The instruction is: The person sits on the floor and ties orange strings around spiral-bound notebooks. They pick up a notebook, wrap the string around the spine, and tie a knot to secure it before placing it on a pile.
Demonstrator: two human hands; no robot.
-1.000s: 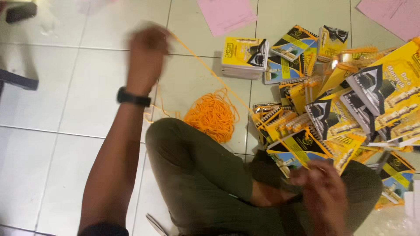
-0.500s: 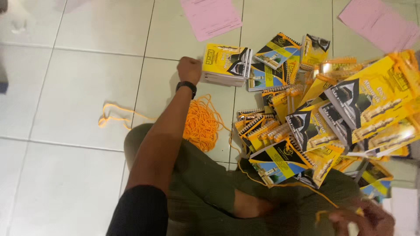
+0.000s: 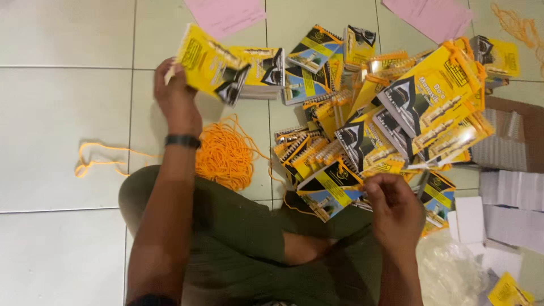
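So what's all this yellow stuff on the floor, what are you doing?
A person sits on the tiled floor beside a big pile of small yellow booklets. The left hand lifts one yellow booklet from near a small stack. The right hand pinches something thin at the pile's near edge; what it is cannot be told. A tangle of orange string lies by the knee, and pink papers lie farther off.

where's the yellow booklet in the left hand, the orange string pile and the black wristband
yellow booklet [image 3: 211,63], head view, middle of its yellow cover
orange string pile [image 3: 225,156], head view, centre of the tangled heap on the floor
black wristband [image 3: 182,140], head view, middle of the band on the left wrist
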